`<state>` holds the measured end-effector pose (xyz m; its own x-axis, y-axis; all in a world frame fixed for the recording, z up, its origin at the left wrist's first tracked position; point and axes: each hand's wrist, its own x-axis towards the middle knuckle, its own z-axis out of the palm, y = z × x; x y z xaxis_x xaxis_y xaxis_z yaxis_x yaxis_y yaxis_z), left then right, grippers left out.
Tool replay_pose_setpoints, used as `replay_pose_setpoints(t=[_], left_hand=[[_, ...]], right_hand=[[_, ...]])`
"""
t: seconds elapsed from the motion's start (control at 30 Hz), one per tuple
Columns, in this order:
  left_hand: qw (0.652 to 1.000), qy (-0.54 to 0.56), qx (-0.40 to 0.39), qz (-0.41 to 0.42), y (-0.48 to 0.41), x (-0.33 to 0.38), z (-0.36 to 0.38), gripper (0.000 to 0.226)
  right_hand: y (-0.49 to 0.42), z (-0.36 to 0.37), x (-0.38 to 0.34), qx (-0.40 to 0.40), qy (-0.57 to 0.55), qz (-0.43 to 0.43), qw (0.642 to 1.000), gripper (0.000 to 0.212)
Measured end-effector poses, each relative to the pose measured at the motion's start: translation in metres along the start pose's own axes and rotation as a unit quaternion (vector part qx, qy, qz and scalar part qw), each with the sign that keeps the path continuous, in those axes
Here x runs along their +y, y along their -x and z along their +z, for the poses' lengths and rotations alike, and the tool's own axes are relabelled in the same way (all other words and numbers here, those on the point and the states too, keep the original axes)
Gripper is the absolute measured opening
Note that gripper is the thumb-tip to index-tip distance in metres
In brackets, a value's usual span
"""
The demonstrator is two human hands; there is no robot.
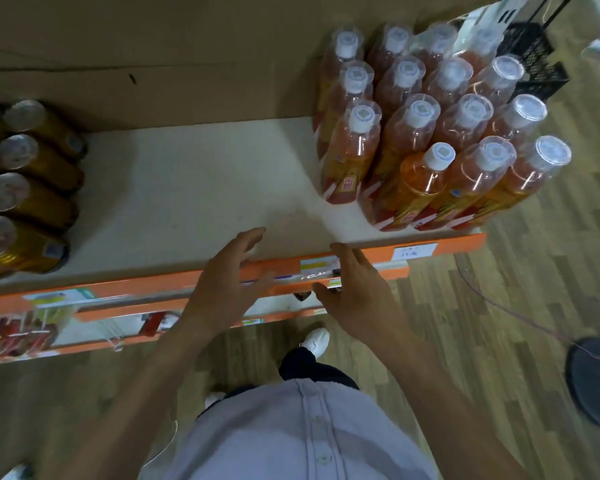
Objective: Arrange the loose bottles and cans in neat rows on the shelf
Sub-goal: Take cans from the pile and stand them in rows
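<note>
Head view. On the right end of the white flat shelf board [205, 174]: clear plastic bottles of orange drink with white caps [413, 133], upright, packed touching in tidy rows from near edge to far, red-and-yellow labels low on the bodies. Most topped with clear plastic covers; one bright orange bottle with a bare white cap [426, 178] in the near row. On the far left end: gold metal cans with silver tops [25, 195], upright, lined near to far, touching each other. Bare board between the two groups, well apart.

Left hand [229, 271] open, fingers spread, reaching over the orange shelf front strip [447, 245], fingertips above the near board, holding nothing; contact with the board unclear. Right hand [354, 289] just beside it to the right, fingers loosely spread, lying across the strip, gripping nothing.

White paper price label [413, 252] on the strip at right. Brown cardboard back panel [153, 46] behind the shelf. Black plastic lattice crate [534, 60] far right; contents not visible. Red packaged goods [14, 334] on a lower shelf, near left, blurred.
</note>
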<state>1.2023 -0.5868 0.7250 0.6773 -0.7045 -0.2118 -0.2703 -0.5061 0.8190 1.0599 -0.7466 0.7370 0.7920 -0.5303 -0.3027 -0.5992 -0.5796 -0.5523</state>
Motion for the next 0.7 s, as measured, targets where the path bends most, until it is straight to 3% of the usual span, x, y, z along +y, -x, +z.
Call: replay_pose_setpoints(t=[0.33, 0.5, 0.7], left_hand=[[0.99, -0.123, 0.023, -0.072, 0.193, -0.131, -0.072, 0.067], [0.983, -0.109, 0.093, -0.116, 0.285, -0.186, -0.114, 0.066], [0.955, -0.057, 0.205, -0.208, 0.364, -0.22, -0.153, 0.073]], right_hand=[[0.059, 0.125, -0.121, -0.186, 0.123, -0.12, 0.967, 0.069], [0.093, 0.199, -0.194, -0.269, 0.147, -0.211, 0.928, 0.069], [0.119, 0.26, -0.273, -0.315, 0.148, -0.326, 0.879, 0.069]])
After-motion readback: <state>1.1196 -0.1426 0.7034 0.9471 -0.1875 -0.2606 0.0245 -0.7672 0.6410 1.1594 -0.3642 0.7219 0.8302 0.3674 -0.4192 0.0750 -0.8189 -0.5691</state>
